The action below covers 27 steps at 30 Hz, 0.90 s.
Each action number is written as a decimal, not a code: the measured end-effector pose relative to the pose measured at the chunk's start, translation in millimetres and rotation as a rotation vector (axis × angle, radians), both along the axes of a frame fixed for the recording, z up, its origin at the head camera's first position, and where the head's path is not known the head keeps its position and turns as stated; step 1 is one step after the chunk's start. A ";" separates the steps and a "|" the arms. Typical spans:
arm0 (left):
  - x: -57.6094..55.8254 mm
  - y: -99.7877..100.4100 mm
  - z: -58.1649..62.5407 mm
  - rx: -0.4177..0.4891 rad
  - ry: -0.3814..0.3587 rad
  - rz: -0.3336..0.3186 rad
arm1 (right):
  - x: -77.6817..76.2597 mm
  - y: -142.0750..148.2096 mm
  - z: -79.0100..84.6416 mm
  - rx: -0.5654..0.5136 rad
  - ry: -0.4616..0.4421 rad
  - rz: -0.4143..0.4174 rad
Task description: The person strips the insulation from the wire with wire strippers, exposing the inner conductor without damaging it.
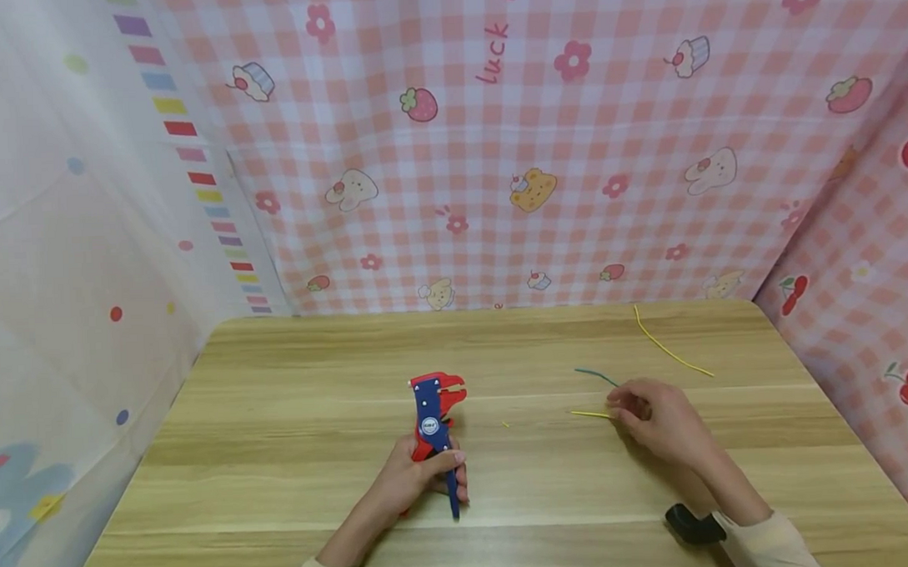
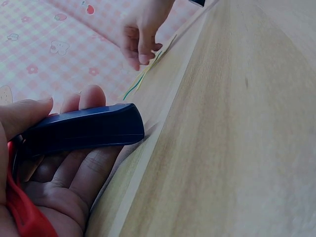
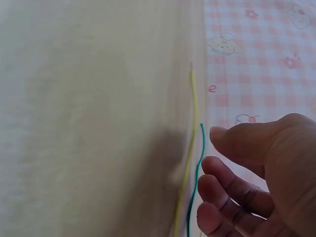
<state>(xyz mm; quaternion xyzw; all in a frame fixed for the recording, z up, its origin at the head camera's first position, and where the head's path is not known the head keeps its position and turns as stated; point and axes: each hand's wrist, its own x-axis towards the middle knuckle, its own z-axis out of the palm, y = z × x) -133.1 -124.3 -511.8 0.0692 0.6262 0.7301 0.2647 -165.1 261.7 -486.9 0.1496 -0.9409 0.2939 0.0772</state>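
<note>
My left hand grips a red and blue wire stripper by its handles, head pointing away from me. Up close in the left wrist view, the blue handle lies between thumb and fingers. Over on the right, my right hand hovers at a green wire and a yellow wire on the table. Its thumb and fingertips are apart in the right wrist view, with nothing seen between them. The yellow wire's far tip looks stripped bare. In the head view the hand hides the near parts of both wires.
Another yellow wire lies farther back on the right of the wooden table. A tiny yellow scrap sits between the hands. Patterned curtains close off the back and both sides.
</note>
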 end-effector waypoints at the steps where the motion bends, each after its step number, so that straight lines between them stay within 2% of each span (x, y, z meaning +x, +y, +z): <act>1: 0.0 0.0 0.2 -0.002 0.000 0.001 | -0.8 -0.3 0.6 -0.016 0.018 0.001; 5: -0.2 -0.1 1.0 -0.006 -0.003 0.006 | -5.1 -0.8 3.1 -0.043 0.084 -0.007; 9: -0.3 -0.1 1.3 -0.001 -0.005 0.005 | -8.5 -0.5 6.1 -0.046 0.087 -0.021; 18: -0.4 -1.2 0.8 0.002 -0.009 0.000 | -17.0 1.8 7.7 -0.035 0.035 -0.054; 27: -0.2 -0.9 0.9 0.010 -0.009 0.002 | -19.9 5.0 4.8 -0.038 -0.070 -0.077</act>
